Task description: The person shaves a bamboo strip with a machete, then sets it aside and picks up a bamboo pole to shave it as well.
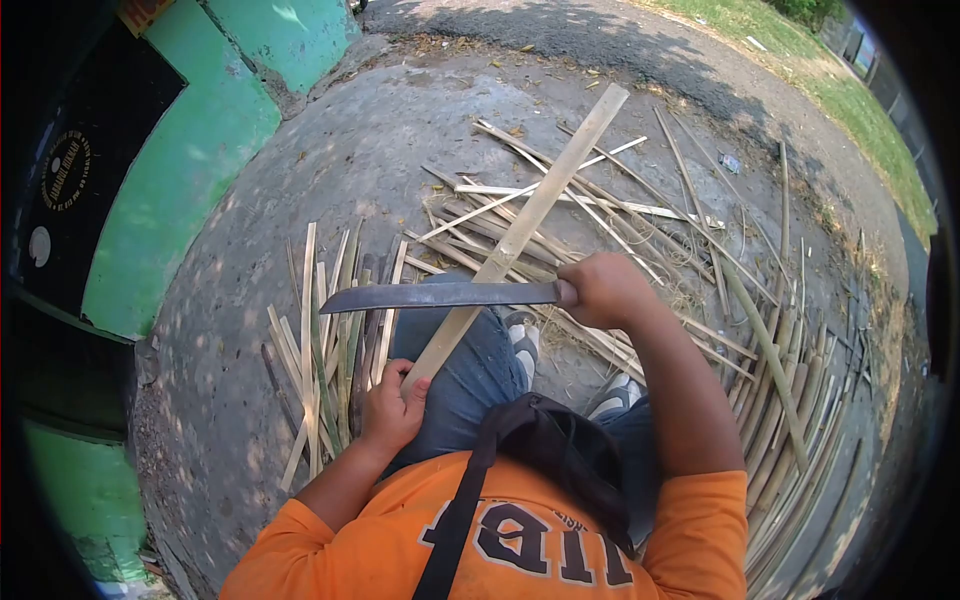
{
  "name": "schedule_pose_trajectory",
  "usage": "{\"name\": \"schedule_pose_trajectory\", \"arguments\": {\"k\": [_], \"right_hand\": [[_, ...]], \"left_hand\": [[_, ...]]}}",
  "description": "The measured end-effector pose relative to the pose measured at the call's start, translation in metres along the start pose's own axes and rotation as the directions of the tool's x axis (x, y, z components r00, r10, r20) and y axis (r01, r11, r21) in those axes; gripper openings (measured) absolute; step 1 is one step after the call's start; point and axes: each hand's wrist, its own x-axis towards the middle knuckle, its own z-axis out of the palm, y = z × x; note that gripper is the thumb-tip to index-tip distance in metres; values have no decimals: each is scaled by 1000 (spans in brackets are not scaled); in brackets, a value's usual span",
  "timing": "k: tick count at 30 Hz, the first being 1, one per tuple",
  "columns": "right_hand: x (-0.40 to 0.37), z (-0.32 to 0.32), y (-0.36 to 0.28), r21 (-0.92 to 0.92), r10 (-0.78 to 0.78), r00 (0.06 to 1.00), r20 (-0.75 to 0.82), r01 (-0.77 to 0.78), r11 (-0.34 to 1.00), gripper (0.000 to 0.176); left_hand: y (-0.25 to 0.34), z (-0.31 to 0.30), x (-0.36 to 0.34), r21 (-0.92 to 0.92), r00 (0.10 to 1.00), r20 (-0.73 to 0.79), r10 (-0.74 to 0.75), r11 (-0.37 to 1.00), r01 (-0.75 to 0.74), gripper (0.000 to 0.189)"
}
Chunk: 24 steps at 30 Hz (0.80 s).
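My right hand (606, 290) is closed round the handle of a machete (440, 296), whose long dark blade points left. The blade lies across a long split bamboo slat (540, 200) in this view. Near its lower end the slat is gripped by my left hand (395, 408), with the thumb along its face. From there it slants up and away to the right, over my jeans-clad leg (465, 365). A black bag (560, 450) hangs on a strap across my orange shirt.
Split bamboo strips (500, 240) lie crisscrossed on the concrete ground ahead. More strips (315, 350) are bundled at my left, and bamboo poles (790, 400) are stacked at my right. A green wall (190, 190) stands at the left, with a road (660, 50) beyond.
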Motion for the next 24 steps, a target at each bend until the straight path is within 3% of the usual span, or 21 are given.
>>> {"name": "schedule_pose_trajectory", "arguments": {"k": [9, 12, 16, 19, 22, 24], "right_hand": [[-11, -9, 35, 180, 272, 959, -82, -254, 950, 29], [-12, -14, 21, 114, 183, 979, -88, -173, 978, 19], [-3, -5, 0, 5, 32, 999, 28, -32, 999, 13], [-1, -11, -2, -1, 40, 997, 71, -40, 999, 15], [-6, -10, 20, 95, 117, 993, 1, -117, 989, 17], [-8, -8, 40, 188, 263, 964, -45, -250, 950, 19]], "left_hand": [[4, -3, 3, 44, 999, -17, 29, 999, -28, 43], [3, -1, 3, 26, 1000, -17, 16, 1000, -15, 43], [3, 0, 3, 10, 1000, -6, 17, 1000, -17, 43], [4, -2, 2, 21, 1000, -4, 18, 1000, -18, 43], [0, -2, 0, 40, 1000, 2, 3, 999, -3, 42], [1, -1, 2, 50, 1000, 0, 15, 999, -15, 42]]}}
